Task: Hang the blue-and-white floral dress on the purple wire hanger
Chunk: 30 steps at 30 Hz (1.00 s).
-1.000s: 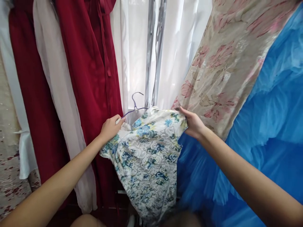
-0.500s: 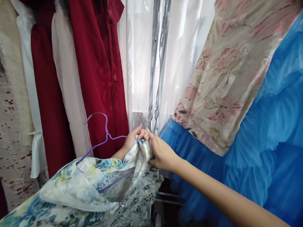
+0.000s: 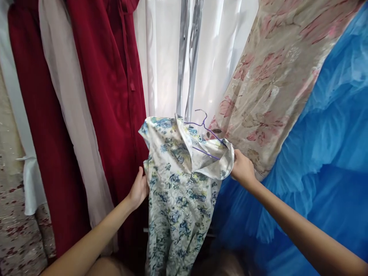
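Note:
A sleeveless floral dress [image 3: 178,195] in white, blue and yellow hangs upright in front of me. A purple wire hanger [image 3: 211,132] runs through its neck opening, with its hook pointing up. My right hand [image 3: 243,167] is closed on the dress at its right shoulder, close to the hanger's end. At the left armhole edge, my left hand [image 3: 140,189] grips the dress, thumb up; its fingertips are partly hidden by the cloth. The dress's hem drops below the view.
On the left hang dark red gowns [image 3: 106,76], a pale beige one [image 3: 61,65] and a sequined one [image 3: 17,214]. White curtains [image 3: 163,57] with grey ribbons [image 3: 184,46] are behind. To the right are a pink-flowered garment [image 3: 267,96] and a blue ruffled tulle gown [image 3: 339,138].
The dress has turned upright to face me, and the hanger has swung from left to right. My hands, close together before, have moved apart to the dress's two sides.

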Each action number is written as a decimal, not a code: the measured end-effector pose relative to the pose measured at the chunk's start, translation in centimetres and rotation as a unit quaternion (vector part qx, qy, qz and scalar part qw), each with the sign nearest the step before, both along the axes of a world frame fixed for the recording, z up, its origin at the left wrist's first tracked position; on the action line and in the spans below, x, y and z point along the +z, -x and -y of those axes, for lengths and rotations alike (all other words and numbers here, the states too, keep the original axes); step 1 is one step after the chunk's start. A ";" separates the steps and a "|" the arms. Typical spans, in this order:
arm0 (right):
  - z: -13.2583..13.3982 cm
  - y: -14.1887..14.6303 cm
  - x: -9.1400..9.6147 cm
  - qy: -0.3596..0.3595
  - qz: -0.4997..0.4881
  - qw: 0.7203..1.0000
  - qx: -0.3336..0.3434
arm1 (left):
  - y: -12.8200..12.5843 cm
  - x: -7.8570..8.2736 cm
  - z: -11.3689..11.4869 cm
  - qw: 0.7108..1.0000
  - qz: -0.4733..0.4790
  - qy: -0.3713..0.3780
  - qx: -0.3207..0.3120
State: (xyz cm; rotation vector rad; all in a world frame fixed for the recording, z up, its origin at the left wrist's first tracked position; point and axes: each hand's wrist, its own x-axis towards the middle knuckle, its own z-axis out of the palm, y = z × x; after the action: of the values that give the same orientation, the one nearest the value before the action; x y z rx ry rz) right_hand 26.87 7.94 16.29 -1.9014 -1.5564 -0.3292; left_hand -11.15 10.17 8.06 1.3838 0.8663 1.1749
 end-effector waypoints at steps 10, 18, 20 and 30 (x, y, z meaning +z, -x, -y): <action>1.6 2.6 1.5 0.006 0.077 0.994 0.076 | -2.1 -8.8 4.1 0.997 -0.064 -0.002 0.050; 4.6 2.2 -0.5 -0.097 0.147 0.961 0.214 | -6.3 -13.9 8.9 0.994 0.000 0.094 0.061; 5.9 3.7 -1.6 -0.149 0.081 0.961 0.220 | -7.3 -15.1 9.9 0.988 0.030 0.126 0.088; 9.8 13.9 -18.1 0.057 -0.541 0.796 0.264 | -7.1 -15.4 13.3 0.992 -0.005 0.111 0.059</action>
State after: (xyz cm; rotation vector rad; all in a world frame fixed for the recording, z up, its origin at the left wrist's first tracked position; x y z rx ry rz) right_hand 13.00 -1.89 -1.81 -1.1895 -1.1626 0.9670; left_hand -4.02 -3.08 -7.35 1.1704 1.0648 1.1238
